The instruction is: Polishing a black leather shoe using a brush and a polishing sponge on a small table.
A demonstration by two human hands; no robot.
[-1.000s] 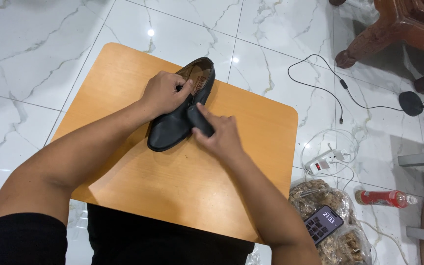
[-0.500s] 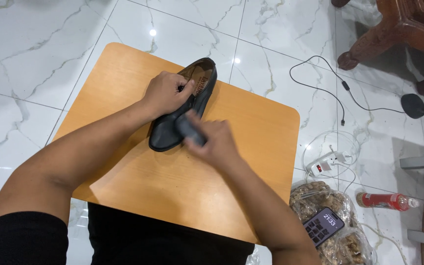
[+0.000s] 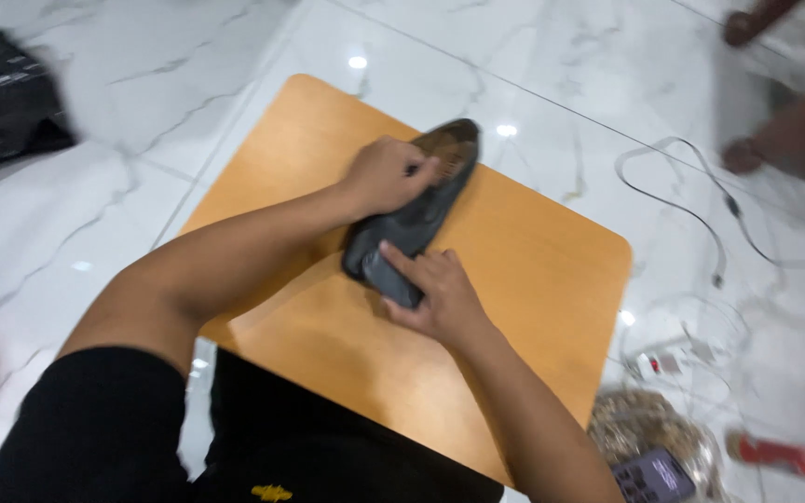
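Note:
A black leather shoe (image 3: 421, 210) lies on a small wooden table (image 3: 533, 270), toe toward me and brown-lined opening at the far end. My left hand (image 3: 386, 174) grips the shoe at its opening and holds it down. My right hand (image 3: 438, 296) is closed around a small dark brush or pad (image 3: 393, 279) that presses against the toe of the shoe. The view is blurred by head motion.
The table stands on a white marble floor. A black bag (image 3: 2, 102) lies at the far left. A white cable (image 3: 701, 205) and power strip (image 3: 673, 359) are on the right, with a clear bag (image 3: 645, 433), a phone (image 3: 659, 477) and a red bottle (image 3: 780, 456). Dark wooden furniture legs (image 3: 747, 154) stand at the top right.
My right hand has slid the dark brush down the shoe from its middle to the toe. My left hand stays on the opening. The camera has swung left and the picture has blurred.

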